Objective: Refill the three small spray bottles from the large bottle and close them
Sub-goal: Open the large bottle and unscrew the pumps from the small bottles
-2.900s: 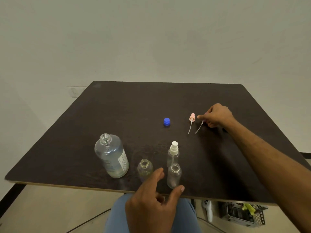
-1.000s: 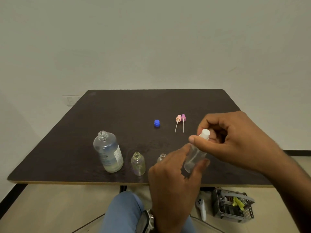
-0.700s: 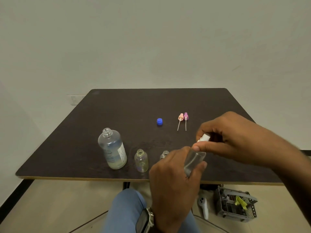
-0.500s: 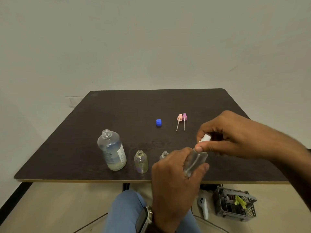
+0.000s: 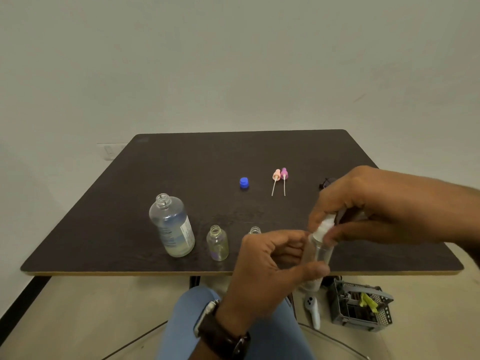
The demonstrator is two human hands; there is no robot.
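Note:
My left hand (image 5: 270, 266) grips a small clear spray bottle (image 5: 318, 252) above the table's front edge. My right hand (image 5: 376, 206) pinches its white spray cap (image 5: 323, 228). The large bottle (image 5: 172, 226) stands open at the front left, partly filled with clear liquid. Beside it stands an open small bottle (image 5: 217, 242). A third small bottle's neck (image 5: 255, 230) shows behind my left hand. A pink spray head (image 5: 275, 178) and a purple spray head (image 5: 284, 176) lie side by side mid-table. A blue cap (image 5: 244, 183) lies to their left.
The dark table (image 5: 207, 157) meets a white wall at the back. Below its front edge on the floor sit a grey basket (image 5: 359, 306) and a white controller (image 5: 313, 310). A small dark object (image 5: 326, 183) lies behind my right hand.
My right hand left the spray heads lying on the table. My left hand picked up the white-capped small bottle, and my right hand now pinches its cap.

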